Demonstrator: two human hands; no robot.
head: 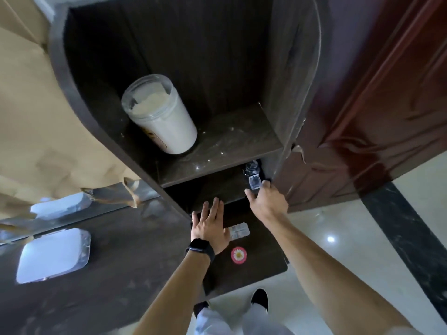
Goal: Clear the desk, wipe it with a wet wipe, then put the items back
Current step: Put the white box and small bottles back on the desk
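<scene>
Clearing, I judge | right grip [266,204] pinches small clear plastic bottle [254,182] under dark wooden shelf [229,143] | left grip [209,226] wide, flat over dark surface [256,264] | next: I draw it out level.

A reddish-brown door [387,93] stands beside glossy pale floor tiles [343,250].

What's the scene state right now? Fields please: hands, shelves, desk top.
left hand: flat, fingers straight, resting on the desk
right hand: thumb and finger around the small clear bottle
lower shelf: holds the small clear bottle at its right end
upper shelf: holds the powder jar, about full
desk top: clear packet beside the left hand; round red sticker nearer the person
wipe: none visible
</scene>
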